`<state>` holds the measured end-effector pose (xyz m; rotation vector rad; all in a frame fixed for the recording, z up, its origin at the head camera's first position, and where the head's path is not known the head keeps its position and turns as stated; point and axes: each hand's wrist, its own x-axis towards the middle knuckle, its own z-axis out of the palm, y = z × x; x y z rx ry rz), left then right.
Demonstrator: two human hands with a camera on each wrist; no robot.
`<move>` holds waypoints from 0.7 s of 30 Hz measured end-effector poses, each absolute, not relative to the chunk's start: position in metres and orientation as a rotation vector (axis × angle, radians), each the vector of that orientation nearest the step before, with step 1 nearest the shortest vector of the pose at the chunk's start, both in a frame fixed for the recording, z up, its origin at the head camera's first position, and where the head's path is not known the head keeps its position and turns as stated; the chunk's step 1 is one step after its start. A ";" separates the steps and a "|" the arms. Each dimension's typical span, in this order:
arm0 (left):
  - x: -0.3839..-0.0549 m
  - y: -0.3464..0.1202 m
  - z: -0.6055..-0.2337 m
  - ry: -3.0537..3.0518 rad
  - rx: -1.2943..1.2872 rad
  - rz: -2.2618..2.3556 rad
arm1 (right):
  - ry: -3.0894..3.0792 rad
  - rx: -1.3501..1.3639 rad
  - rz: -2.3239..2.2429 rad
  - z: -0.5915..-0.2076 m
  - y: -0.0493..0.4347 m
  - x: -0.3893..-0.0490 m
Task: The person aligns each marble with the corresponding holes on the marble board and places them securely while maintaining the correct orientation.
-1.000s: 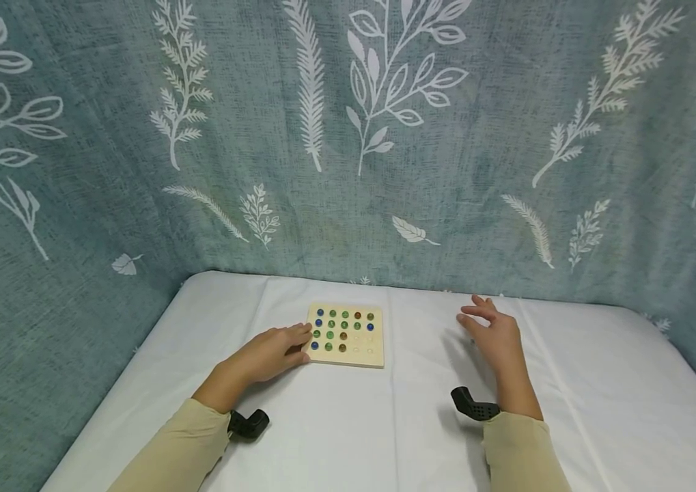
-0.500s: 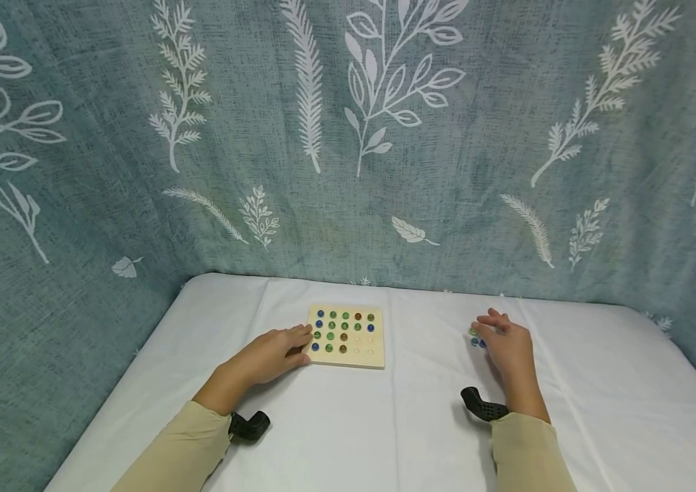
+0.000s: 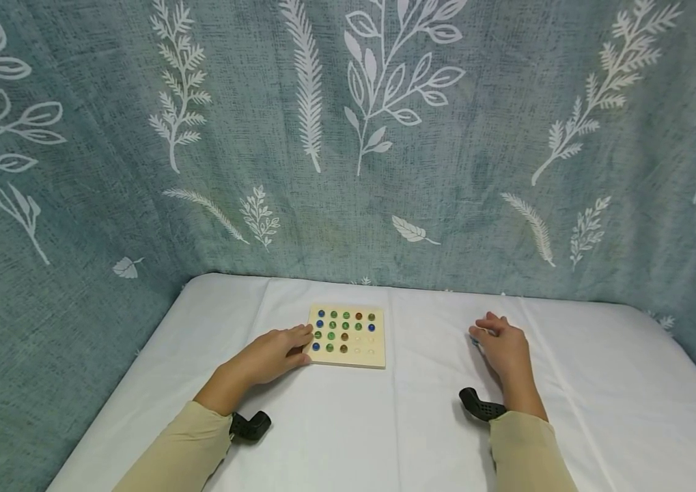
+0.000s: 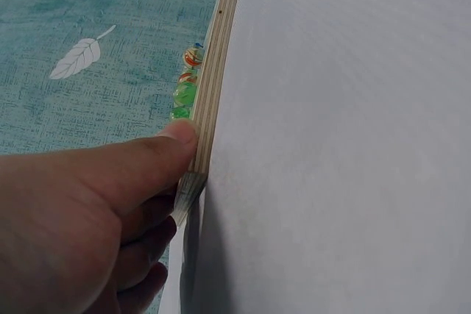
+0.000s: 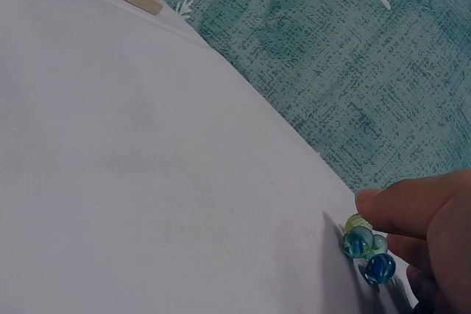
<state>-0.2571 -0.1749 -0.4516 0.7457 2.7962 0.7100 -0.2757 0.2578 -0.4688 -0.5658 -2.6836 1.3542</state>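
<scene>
A pale wooden marble board [image 3: 363, 362] lies on the white cloth. Blue, green and brownish-red marbles [image 3: 345, 326] sit in its hollows; several hollows at its near right corner are bare. My left hand [image 3: 275, 352] holds the board at its left side, the thumb at the near left corner. In the left wrist view the thumb presses on the board's edge [image 4: 213, 101], fingers bent behind. My right hand [image 3: 505, 352] is low over a small cluster of loose glass marbles [image 5: 358, 243], green, yellowish and blue. Its thumb tip is right at the yellowish marble.
White cloth [image 3: 427, 410] covers the table. A teal curtain [image 3: 323, 225] with white leaf prints hangs behind and on the sides. A black wrist camera [image 3: 249, 427] is on the left wrist, and another black camera [image 3: 479, 404] on the right.
My right hand has moved right and down to the loose marbles, which came into view and are now mostly covered by it. The left hand and board stay put.
</scene>
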 end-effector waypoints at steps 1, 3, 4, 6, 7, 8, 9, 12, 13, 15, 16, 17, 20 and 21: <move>-0.257 -0.175 -0.452 2.796 0.745 0.709 | -2.691 -0.561 1.339 -0.469 0.257 -0.276; -0.257 -0.175 -0.452 2.797 0.748 0.706 | -2.701 -0.552 1.316 -0.470 0.257 -0.276; -0.257 -0.175 -0.452 2.799 0.752 0.706 | -2.703 -0.548 1.307 -0.470 0.257 -0.276; -0.257 -0.175 -0.452 2.803 0.759 0.702 | -2.707 -0.539 1.297 -0.470 0.256 -0.276; -0.257 -0.175 -0.453 2.806 0.763 0.699 | -2.708 -0.536 1.292 -0.470 0.256 -0.277; -0.257 -0.175 -0.453 2.808 0.765 0.698 | -2.709 -0.533 1.291 -0.470 0.256 -0.277; -0.258 -0.175 -0.453 2.809 0.765 0.697 | -2.709 -0.532 1.289 -0.471 0.256 -0.277; -0.258 -0.175 -0.454 2.808 0.760 0.695 | -2.720 -0.528 1.277 -0.471 0.255 -0.276; -0.258 -0.175 -0.454 2.808 0.757 0.694 | -2.725 -0.525 1.270 -0.471 0.255 -0.276; -0.259 -0.175 -0.455 2.809 0.757 0.690 | -2.735 -0.516 1.261 -0.471 0.255 -0.275; -0.259 -0.175 -0.455 2.809 0.757 0.688 | -2.740 -0.513 1.257 -0.471 0.255 -0.275; -0.259 -0.175 -0.455 2.809 0.759 0.687 | -2.744 -0.512 1.254 -0.471 0.254 -0.275; -0.260 -0.175 -0.455 2.809 0.761 0.681 | -2.755 -0.510 1.250 -0.471 0.253 -0.275; -0.260 -0.175 -0.455 2.808 0.761 0.682 | -2.760 -0.513 1.247 -0.470 0.253 -0.275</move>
